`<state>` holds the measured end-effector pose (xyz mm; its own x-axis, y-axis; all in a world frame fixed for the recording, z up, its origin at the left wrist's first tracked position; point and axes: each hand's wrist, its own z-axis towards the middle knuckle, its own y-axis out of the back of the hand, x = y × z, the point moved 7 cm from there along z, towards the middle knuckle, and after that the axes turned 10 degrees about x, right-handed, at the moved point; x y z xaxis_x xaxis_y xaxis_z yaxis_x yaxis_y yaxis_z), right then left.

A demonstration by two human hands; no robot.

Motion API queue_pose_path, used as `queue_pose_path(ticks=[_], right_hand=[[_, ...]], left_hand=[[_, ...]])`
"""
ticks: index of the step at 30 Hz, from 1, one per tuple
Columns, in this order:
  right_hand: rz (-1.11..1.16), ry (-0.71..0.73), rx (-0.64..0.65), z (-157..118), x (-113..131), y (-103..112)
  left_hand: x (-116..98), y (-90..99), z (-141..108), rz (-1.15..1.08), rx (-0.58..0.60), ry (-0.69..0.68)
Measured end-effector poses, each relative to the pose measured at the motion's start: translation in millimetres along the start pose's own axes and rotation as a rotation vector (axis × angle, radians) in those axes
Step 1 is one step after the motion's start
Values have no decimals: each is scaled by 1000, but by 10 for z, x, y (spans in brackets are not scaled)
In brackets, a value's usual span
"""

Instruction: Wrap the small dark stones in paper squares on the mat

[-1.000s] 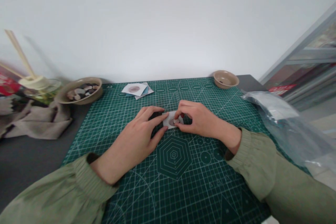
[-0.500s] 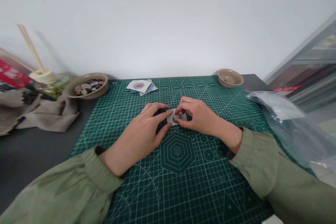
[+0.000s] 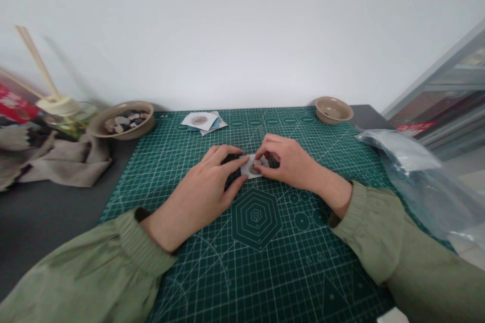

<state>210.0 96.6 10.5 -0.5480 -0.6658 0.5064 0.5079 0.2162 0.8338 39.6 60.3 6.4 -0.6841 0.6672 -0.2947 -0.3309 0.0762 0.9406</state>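
A small white card (image 3: 245, 171) with a greyish-brown printed shape lies on the green cutting mat (image 3: 303, 272). My left hand (image 3: 212, 181) rests at the card's left side, fingers apart, fingertips touching its edge. Between thumb and fingers my right hand (image 3: 286, 160) pinches a small greyish pebble (image 3: 258, 163) over the card's printed shape. Whether the pebble touches the card, I cannot tell. Part of the card is covered by my right fingers.
A brown bowl (image 3: 142, 133) of mixed pebbles stands at the back left. Several printed cards (image 3: 200, 120) lie stacked at the back. Another brown bowl (image 3: 334, 113) with a small dark thing inside is back right. A clear plastic bag (image 3: 420, 181) lies right; a beige cloth (image 3: 68, 161) left.
My right hand has shifted slightly right with the pebble, and more of the card's printed shape shows. My left hand has stayed at the card's edge. The view has moved a little.
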Motion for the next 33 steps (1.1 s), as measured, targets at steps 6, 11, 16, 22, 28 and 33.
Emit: queue_pose_path(ticks=[6,11,16,22,28,33], right_hand=[[41,70,27,32,98,-20],[129,-38,-260,-58,22,299],[170,-106,-344,-86,-56,359],[188,-107,-421,-113,-42,413],[207,-143,-587,-211,-108,560],[215,-163,-542,-187,-167,521]], left_hand=[[-5,22,12,-22,-5,-6],[60,51,52,-20,-36,29],[160,55,148,-45,-78,65],[163,273,110,-170,-214,142],[-66,437,26,-26,-185,-154],[-46,388,49,-99,-129,-110]])
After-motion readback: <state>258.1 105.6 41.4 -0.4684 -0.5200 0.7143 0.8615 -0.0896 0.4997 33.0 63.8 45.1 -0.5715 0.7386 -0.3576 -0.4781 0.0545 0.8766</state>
